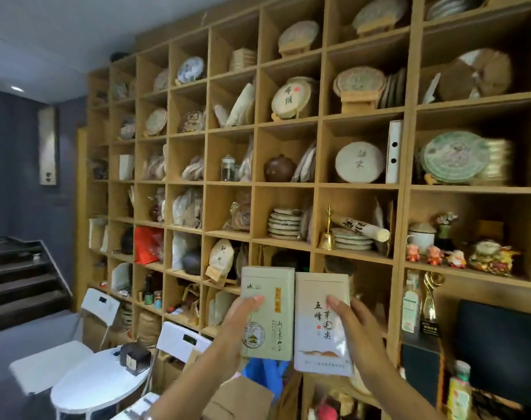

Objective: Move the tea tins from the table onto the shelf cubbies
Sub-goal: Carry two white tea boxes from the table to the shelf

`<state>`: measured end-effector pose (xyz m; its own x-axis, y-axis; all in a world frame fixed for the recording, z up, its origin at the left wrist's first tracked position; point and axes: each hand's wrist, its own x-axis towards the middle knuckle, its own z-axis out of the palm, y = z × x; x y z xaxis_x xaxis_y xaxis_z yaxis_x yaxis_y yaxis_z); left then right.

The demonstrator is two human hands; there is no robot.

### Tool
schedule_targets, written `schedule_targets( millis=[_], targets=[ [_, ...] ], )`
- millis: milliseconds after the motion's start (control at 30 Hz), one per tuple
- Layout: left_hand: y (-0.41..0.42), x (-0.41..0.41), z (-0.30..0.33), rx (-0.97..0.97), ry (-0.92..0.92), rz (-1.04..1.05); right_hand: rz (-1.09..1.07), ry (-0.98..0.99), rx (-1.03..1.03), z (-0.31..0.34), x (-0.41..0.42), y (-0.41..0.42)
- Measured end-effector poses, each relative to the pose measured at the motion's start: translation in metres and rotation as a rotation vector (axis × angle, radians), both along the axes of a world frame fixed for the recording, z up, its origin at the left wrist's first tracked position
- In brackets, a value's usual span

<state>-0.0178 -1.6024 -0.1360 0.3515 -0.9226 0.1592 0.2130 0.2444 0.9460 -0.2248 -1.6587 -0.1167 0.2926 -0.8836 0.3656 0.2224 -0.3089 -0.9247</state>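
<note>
I hold two upright rectangular tea tins side by side in front of the wooden cubby shelf. My left hand grips a pale green tin with a yellow label strip and a round emblem. My right hand grips a cream and white tin with dark characters and a small red stamp. The tins touch along their inner edges. They are raised before the lower cubbies, which hold a dark round object and a jar behind them.
The cubbies are packed with wrapped tea cakes, teapots, jars and figurines. A round white table with a dark box stands lower left, with white folding chairs beside it. Cardboard boxes lie below my arms. Stairs rise at left.
</note>
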Motion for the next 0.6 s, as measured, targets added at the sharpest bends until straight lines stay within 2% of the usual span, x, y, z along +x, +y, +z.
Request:
schedule_targets(
  millis=[233,600],
  targets=[
    [-0.106,0.086,0.010,-0.041,0.001,0.046,0.031,-0.011,-0.024,0.015,0.091,-0.117],
    [-0.271,0.176,0.018,-0.017,-0.048,0.105,0.005,-0.006,-0.069,0.021,0.183,-0.281]
  ],
)
